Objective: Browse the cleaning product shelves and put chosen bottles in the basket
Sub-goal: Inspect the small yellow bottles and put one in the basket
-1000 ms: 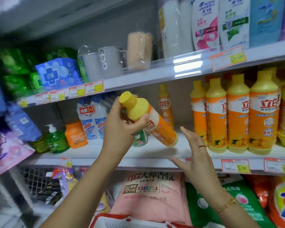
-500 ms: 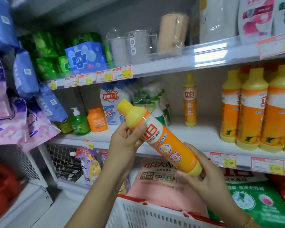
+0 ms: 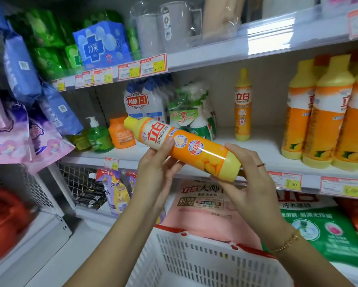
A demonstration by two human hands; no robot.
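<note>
Now the dish-soap bottle (image 3: 186, 150) is held in the air by both hands, lying at a slant with its yellow cap up and to the left and its yellow base down and to the right. The left grip (image 3: 157, 168) clasps the upper half from beneath, thumb pressed over the white part of the label. The right grip (image 3: 248, 183) cups the base, fingers curled round behind it; a thin ring (image 3: 261, 165) shows on one finger and a gold bracelet (image 3: 285, 243) on the wrist.

Below both grips sits the white basket (image 3: 194, 262) with a red rim, near the forearms. Behind the grips runs the white shelf (image 3: 263, 146). Just above the right grip stands a slim orange bottle (image 3: 243, 106) of the same brand, upright and alone; further right of that grip is a row of large orange bottles (image 3: 323, 121). Left of the left grip stand a small orange tub (image 3: 122, 132) and a green pump bottle (image 3: 97, 135). Beneath the grips, behind the basket, lies a pink detergent bag (image 3: 205, 201).
</note>
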